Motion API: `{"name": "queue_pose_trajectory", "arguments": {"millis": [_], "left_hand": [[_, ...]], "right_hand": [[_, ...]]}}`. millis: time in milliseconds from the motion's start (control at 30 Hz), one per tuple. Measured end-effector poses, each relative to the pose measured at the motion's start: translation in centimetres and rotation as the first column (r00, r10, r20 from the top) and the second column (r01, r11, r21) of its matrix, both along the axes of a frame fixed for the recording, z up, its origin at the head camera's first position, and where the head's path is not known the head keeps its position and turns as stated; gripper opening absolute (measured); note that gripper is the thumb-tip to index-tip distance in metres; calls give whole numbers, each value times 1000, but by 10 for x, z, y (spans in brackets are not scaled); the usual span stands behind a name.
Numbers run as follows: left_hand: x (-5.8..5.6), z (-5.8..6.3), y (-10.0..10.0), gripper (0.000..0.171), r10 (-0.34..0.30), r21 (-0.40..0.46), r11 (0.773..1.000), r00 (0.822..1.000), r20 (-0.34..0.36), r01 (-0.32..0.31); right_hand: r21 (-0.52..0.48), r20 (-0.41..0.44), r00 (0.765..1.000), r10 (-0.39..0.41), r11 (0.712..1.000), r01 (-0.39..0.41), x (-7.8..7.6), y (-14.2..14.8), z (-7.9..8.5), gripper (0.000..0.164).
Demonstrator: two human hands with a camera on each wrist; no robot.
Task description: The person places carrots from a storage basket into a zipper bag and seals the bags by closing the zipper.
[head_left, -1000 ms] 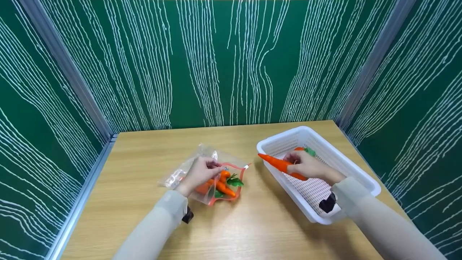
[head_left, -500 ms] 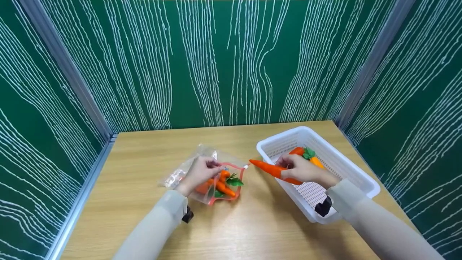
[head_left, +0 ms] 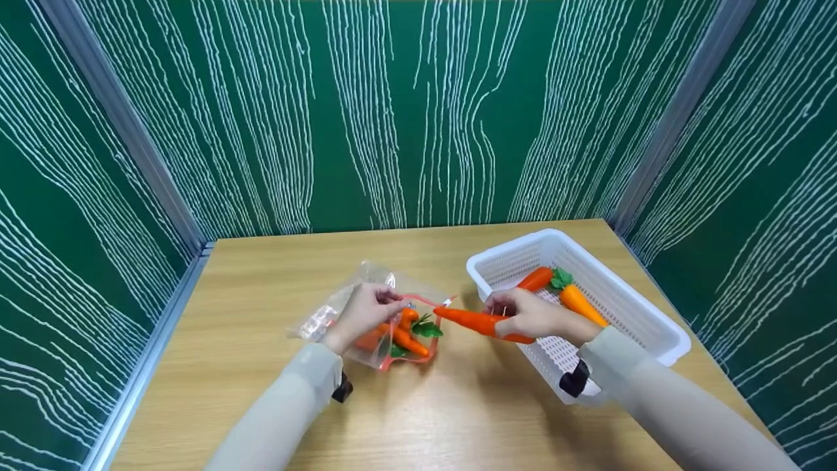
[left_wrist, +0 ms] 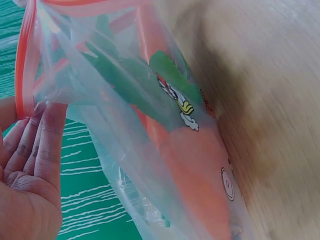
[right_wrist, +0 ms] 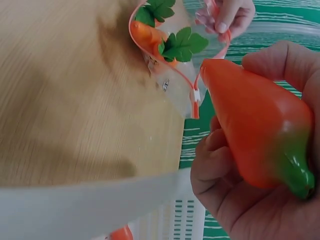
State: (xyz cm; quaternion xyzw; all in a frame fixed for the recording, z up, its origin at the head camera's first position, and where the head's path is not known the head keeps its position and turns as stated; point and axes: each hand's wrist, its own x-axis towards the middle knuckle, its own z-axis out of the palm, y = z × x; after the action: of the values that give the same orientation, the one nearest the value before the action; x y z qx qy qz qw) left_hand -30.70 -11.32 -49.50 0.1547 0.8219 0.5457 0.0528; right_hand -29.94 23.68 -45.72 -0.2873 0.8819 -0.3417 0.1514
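My left hand (head_left: 359, 314) pinches the orange-edged rim of a clear zip bag (left_wrist: 120, 145), holding its mouth open on the table. Inside the bag are several orange carrots (head_left: 407, 341) with green leaves. An orange-red carrot (right_wrist: 255, 115), smooth and tapered with a short green stub, is gripped by my right hand (head_left: 536, 319). Its tip points left and reaches the bag's mouth beside the zip slider (right_wrist: 196, 95); whether they touch I cannot tell. The right hand is over the near-left rim of a white basket (head_left: 552, 234).
In the basket lie a red-orange carrot (head_left: 537, 279) with green leaves (head_left: 561, 278) and a lighter orange carrot (head_left: 582, 305). A wooden table (head_left: 405, 418) carries bag and basket. Green walls (head_left: 405, 131) with white lines enclose the back and sides.
My right hand has carried the carrot left and slightly down from above the basket to the bag's mouth. The carrots in the basket have come into fuller view. My left hand stays in place.
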Motion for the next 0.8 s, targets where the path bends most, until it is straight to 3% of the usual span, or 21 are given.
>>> {"name": "queue_pose_trajectory", "arguments": {"millis": [567,800], "left_hand": [[1,-1,-3,18,-6,15,1000,999,35,6],[0,0,0,15,13,6,1000,999,32,-13]], "right_hand": [[45,118,993,23,999,-29,2,-35,-5,30],[31,108,993,54,998,-57,3,-50,-10,29]]}}
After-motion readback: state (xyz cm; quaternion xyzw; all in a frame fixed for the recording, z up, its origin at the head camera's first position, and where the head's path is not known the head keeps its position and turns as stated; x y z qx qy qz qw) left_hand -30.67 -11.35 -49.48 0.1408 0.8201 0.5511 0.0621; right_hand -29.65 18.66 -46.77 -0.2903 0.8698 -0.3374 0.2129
